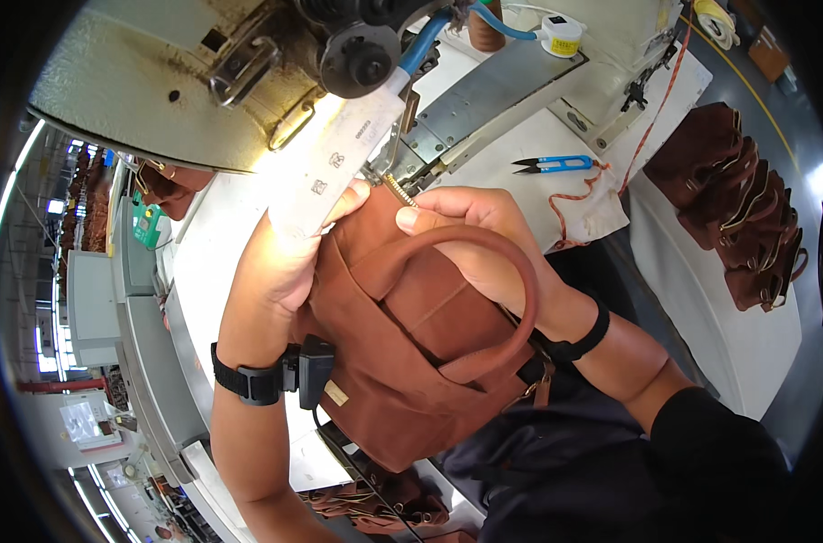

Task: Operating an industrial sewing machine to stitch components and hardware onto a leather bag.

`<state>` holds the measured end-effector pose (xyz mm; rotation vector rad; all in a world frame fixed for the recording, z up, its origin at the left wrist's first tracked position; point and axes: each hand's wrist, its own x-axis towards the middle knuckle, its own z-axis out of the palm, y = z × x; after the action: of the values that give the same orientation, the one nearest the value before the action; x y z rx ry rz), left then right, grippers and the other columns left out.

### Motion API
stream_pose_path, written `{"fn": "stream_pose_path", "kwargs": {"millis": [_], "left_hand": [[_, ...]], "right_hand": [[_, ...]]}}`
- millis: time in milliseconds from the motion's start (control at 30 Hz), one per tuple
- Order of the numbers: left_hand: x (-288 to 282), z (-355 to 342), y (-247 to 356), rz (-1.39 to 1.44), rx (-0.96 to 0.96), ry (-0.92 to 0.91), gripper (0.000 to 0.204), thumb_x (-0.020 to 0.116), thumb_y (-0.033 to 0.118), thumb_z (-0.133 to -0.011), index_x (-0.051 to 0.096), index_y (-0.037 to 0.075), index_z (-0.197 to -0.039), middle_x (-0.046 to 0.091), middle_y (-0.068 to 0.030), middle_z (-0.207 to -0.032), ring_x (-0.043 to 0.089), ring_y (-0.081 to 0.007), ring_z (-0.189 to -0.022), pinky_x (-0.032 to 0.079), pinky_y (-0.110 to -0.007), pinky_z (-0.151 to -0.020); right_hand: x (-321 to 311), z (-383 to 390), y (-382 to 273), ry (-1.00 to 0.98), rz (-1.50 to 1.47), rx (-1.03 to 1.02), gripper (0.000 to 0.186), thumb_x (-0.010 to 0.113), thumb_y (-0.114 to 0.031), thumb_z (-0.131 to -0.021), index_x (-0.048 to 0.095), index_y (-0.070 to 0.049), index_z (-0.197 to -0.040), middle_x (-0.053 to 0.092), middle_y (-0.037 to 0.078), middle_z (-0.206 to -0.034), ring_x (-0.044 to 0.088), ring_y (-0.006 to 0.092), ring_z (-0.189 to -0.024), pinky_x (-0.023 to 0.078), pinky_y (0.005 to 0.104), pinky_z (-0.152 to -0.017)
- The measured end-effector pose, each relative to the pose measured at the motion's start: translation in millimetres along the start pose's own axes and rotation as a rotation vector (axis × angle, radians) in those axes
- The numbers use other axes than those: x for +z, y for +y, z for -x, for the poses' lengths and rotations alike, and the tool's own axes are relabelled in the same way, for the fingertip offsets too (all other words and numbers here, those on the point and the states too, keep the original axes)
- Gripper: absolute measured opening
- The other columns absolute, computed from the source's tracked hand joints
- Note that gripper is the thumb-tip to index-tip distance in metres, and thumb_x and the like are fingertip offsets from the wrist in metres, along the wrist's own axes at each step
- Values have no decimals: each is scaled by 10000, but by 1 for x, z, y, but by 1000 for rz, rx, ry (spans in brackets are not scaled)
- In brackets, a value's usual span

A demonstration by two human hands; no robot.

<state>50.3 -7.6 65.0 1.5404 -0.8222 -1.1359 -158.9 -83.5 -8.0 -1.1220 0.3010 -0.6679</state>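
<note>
the right hand [486,210] pinched the gold zipper [400,190] between its fingers; the left hand [289,267] was partly hidden, its fingers' hold unclear. just below them sat the brown leather handbag [384,407]; to their right, blue thread snips [561,164].

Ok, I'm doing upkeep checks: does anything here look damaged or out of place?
Brown stains on the machine, around its metal loop, look grimy against paler casing. No spill shows, and the bag has no clear damage.
</note>
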Motion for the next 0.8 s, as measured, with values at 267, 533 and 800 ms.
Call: {"fn": "stream_pose_path", "kwargs": {"millis": [267, 533, 800], "left_hand": [[11, 4, 7, -99, 13, 94, 336, 803, 111, -956, 728, -16, -1258, 751, -60, -1190, 674, -132, -1088, 515, -299, -989], [-9, -9, -4, -139, 149, 37, 335, 740, 116, -997, 703, -57, -1281, 746, -96, -1240, 704, -154, -1089, 536, -299, -996], [-13, -22, -3, -73, 166, 0, 275, 653, 96, -1037, 729, -63, -1248, 768, -109, -1200, 710, -160, -1103, 534, -283, -996]], "right_hand": [[-3, 15, -11, 10, 433, -131, 198, 724, -155, -1037, 745, 42, -1021, 681, -36, -848, 554, 22, -803, 466, 231, -690], [3, 5, -4, 129, 307, -180, 194, 716, -131, -1006, 767, 45, -1069, 765, 133, -863, 656, 106, -781, 536, 298, -719], [5, -4, 1, 124, 249, -125, 199, 712, -118, -1014, 776, 50, -1099, 794, 57, -948, 652, 71, -847, 540, 273, -761]]}}
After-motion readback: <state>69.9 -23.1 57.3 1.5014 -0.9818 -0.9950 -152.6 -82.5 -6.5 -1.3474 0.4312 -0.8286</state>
